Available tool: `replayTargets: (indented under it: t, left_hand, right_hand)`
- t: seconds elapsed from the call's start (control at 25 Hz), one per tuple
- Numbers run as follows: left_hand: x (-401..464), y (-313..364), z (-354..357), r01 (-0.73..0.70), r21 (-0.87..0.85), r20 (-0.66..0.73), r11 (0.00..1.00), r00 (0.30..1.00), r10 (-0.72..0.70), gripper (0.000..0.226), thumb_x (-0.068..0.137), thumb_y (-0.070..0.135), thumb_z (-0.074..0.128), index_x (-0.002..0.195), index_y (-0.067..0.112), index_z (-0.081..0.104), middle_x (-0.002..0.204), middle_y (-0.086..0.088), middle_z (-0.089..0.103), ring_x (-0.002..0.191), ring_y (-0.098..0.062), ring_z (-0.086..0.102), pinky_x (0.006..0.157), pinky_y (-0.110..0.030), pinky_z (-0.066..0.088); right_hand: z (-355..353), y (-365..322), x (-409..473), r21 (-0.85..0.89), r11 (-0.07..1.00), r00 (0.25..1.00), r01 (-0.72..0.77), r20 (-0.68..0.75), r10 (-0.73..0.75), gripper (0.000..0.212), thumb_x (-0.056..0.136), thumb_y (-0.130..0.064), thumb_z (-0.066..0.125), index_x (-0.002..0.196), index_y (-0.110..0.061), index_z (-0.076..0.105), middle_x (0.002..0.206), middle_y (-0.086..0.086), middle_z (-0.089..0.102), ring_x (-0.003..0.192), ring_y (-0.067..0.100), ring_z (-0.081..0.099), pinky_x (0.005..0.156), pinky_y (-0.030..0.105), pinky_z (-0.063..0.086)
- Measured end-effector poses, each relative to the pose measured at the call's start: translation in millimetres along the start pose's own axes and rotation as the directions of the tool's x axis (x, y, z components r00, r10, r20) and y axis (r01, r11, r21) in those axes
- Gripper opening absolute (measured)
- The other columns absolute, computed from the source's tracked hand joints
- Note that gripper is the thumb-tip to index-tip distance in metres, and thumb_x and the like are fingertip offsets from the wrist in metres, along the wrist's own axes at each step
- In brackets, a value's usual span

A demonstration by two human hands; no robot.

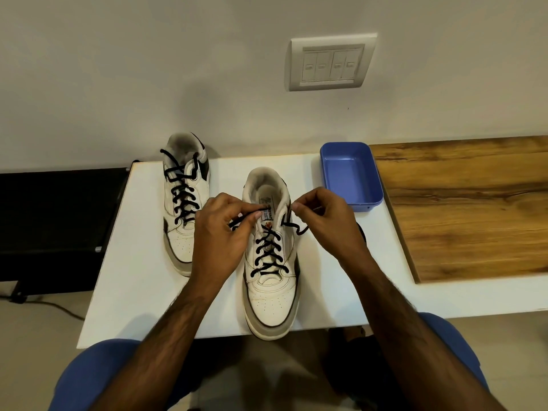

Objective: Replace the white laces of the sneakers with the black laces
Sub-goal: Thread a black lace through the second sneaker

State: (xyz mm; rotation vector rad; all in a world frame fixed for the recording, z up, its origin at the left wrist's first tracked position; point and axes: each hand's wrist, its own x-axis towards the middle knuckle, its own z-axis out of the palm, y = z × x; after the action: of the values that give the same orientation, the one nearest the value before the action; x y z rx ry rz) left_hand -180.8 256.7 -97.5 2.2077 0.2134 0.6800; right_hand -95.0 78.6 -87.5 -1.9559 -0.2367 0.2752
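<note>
Two white sneakers stand on the white table (pixel 142 277), toes toward me. The left sneaker (pixel 184 229) is fully threaded with a black lace, its ends loose at the collar. The right sneaker (pixel 271 292) sits in front of me with a black lace (pixel 268 250) crossed through most eyelets. My left hand (pixel 221 232) pinches the lace's left end beside the tongue. My right hand (pixel 324 221) pinches the right end, which loops out from the upper right eyelet. No white laces are in view.
A blue plastic tray (pixel 367 197) stands at the table's back right, next to a wooden board (pixel 462 209). A switch panel (pixel 329 63) is on the wall behind. A dark unit (pixel 53 221) stands left of the table. My knees are below the front edge.
</note>
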Motion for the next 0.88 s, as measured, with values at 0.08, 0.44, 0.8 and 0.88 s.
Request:
replayTargets:
  t: [0.08,0.44,0.8,0.88]
  left_hand:
    - [0,-4,3,-0.009,0.118,0.013,0.993,1.000,0.008,0.020,0.088,0.035,0.067,0.098,0.024,0.079,0.088,0.014,0.054,0.088,-0.014,0.055,0.078,-0.050,0.048]
    - [-3,1,13,-0.035,0.363,0.040,0.931,0.999,0.022,0.010,0.082,0.031,0.079,0.091,0.030,0.074,0.109,0.008,0.056,0.109,-0.015,0.045,0.082,-0.028,0.014]
    - [-1,1,17,-0.170,0.348,0.124,0.922,0.983,0.135,0.006,0.090,0.029,0.072,0.096,0.029,0.071,0.102,0.015,0.067,0.109,-0.011,0.055,0.096,-0.037,0.022]
    - [0,2,18,-0.196,0.348,0.126,0.917,0.979,0.161,0.005,0.089,0.027,0.071,0.094,0.029,0.070,0.097,0.015,0.068,0.105,-0.011,0.057,0.097,-0.036,0.022]
  right_hand:
    - [10,2,0,-0.079,0.995,0.998,-0.064,0.013,0.065,0.030,0.088,-0.051,0.071,0.086,-0.022,0.064,0.080,-0.007,0.069,0.076,0.005,0.067,0.067,0.022,0.054]
    - [15,-3,2,-0.060,0.991,0.993,-0.120,0.001,0.120,0.021,0.086,-0.036,0.070,0.077,-0.018,0.071,0.071,-0.003,0.073,0.072,0.012,0.071,0.078,0.043,0.061]
    - [9,4,2,0.014,0.995,0.993,-0.094,0.068,0.093,0.014,0.091,-0.025,0.066,0.086,-0.016,0.075,0.077,-0.001,0.074,0.077,0.014,0.073,0.081,0.039,0.062]
    - [9,4,1,0.006,0.997,0.995,-0.082,0.063,0.082,0.014,0.092,-0.025,0.067,0.087,-0.016,0.075,0.076,-0.003,0.074,0.076,0.011,0.072,0.078,0.034,0.061]
